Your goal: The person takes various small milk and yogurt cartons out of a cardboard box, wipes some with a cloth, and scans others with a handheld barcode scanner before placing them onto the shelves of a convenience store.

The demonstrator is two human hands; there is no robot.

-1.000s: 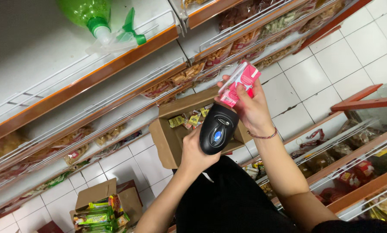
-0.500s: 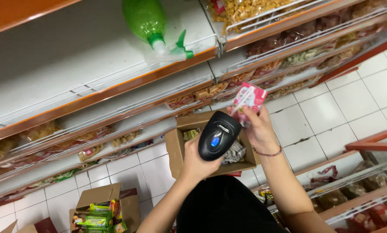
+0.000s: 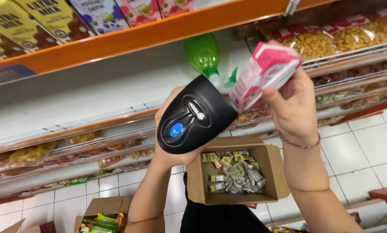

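A: Obs. Left hand (image 3: pixel 170 142) is wrapped round a black, rounded plastic handheld scanner (image 3: pixel 193 116) with a blue button on its back. Right hand (image 3: pixel 294 105) grips a small pink-and-white carton (image 3: pixel 266 71), held at about 2 o'clock from the scanner, nearly touching its nose.

B: Is the carton's code face visible?

A: Cannot tell; the side turned to the scanner is hidden. Judgement: the carton sits very close to the scanner window. Better to hold them a little apart, code face square to the window, fingers off the printed panel.

B: Surroundings?

A: Open brown cardboard box (image 3: pixel 236 174) with small wrapped sweets at 6 o'clock, below both hands. A green plastic bottle (image 3: pixel 204 54) lies on the white shelf (image 3: pixel 73 95) at 12 o'clock. Bagged snacks (image 3: pixel 331 39) at 2 o'clock.

B: Risks?

A: Tilted carton, unsteady wrist. Judgement: brace both forearms and hold steady while triggering.
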